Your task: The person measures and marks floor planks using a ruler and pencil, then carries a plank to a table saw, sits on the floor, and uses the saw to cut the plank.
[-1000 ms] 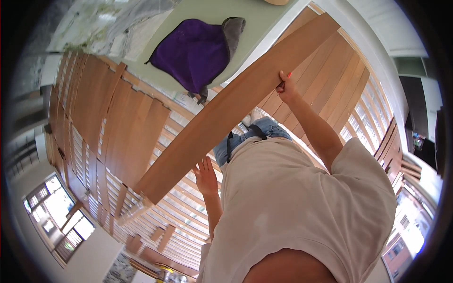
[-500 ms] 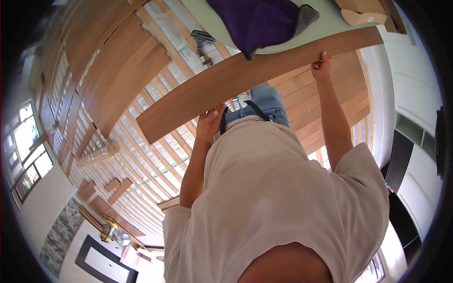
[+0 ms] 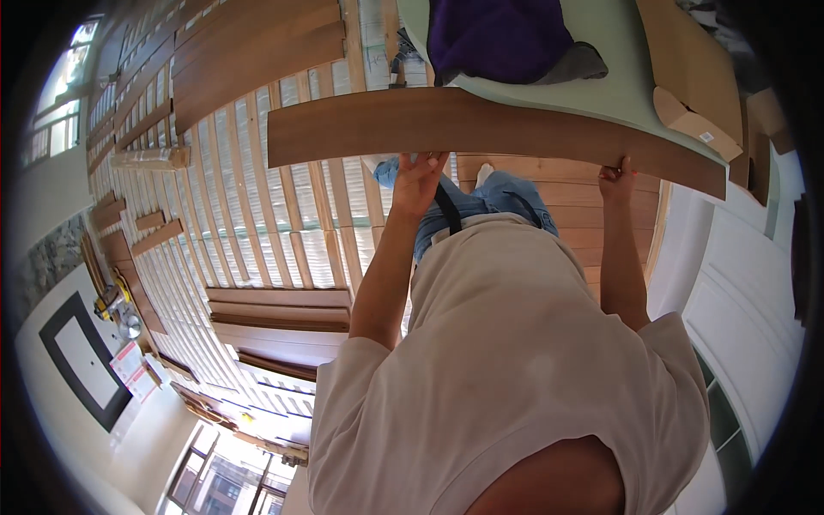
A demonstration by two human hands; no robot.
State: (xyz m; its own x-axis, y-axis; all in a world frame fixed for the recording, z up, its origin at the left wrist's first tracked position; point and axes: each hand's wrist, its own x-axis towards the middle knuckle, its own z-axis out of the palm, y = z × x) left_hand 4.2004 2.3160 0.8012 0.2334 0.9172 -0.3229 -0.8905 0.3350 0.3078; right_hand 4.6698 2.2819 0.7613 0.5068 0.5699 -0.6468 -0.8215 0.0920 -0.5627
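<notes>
A long brown wooden floorboard [image 3: 493,124] is held up across my front, nearly level from left to right. My left hand [image 3: 418,182] grips its near edge left of the middle, with the fingers partly hidden beneath the board. Farther right, my right hand [image 3: 616,182] pinches the same edge near the right end, thumb on top. Just past the board, a purple cloth with a grey edge [image 3: 502,39] lies on a pale green surface [image 3: 614,99].
Wooden battens [image 3: 255,184] over silvery sheeting spread to the left, with laid boards [image 3: 257,64] beyond. Finished plank flooring [image 3: 575,202] lies under the held board. Stacked boards [image 3: 279,313] are at my left. An opened cardboard box [image 3: 695,73] is far right, near white cabinets [image 3: 721,266].
The board has swung from a slant to nearly level, its left end moving away from me and its right end nearer. Both hands keep hold of it, and the whole view has turned.
</notes>
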